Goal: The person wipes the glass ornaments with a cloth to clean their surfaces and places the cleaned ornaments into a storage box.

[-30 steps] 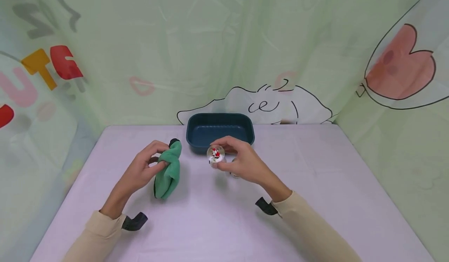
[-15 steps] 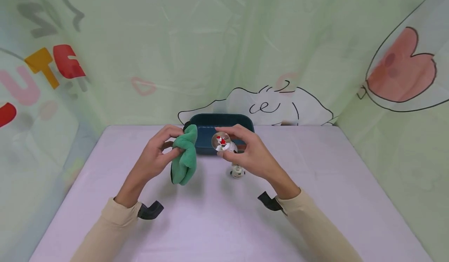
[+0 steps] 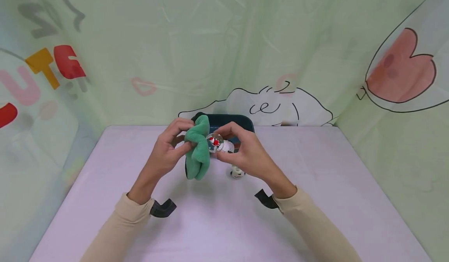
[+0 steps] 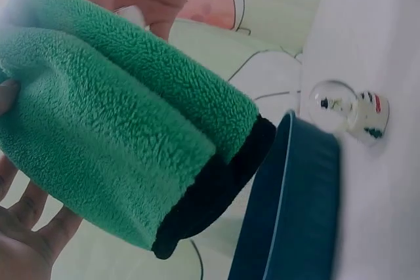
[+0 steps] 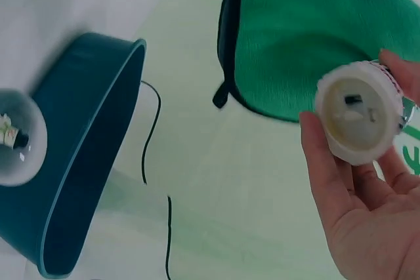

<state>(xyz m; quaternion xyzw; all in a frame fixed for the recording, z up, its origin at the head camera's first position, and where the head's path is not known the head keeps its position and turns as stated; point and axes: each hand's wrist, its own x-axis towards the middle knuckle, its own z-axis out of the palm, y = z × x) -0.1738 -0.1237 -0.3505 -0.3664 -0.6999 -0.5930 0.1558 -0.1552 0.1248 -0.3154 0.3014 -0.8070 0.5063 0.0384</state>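
Observation:
My left hand [image 3: 165, 153] pinches a folded green towel [image 3: 197, 153] with black edging, raised in front of the basin. In the left wrist view the towel [image 4: 118, 122] hides part of that hand. My right hand [image 3: 247, 149] holds a snow globe [image 3: 214, 142] with a small red-and-white figure inside, its dome turned left against the towel in the head view. The globe's round white base [image 5: 359, 115] faces the right wrist camera. Below the right hand, a second snow globe [image 3: 237, 172] stands on the table; the left wrist view shows a snowman inside this globe [image 4: 373, 117].
A dark blue rectangular basin [image 3: 233, 118] stands at the table's back edge, partly hidden behind both hands and the towel. A lavender cloth covers the table [image 3: 315, 184]. Pale green printed curtain [image 3: 168, 51] hangs behind and at both sides.
My left hand has carried the towel rightward and up to the globe. My right hand rose with the globe, then shifted slightly left, tilting its dome toward the towel. The second globe now shows more.

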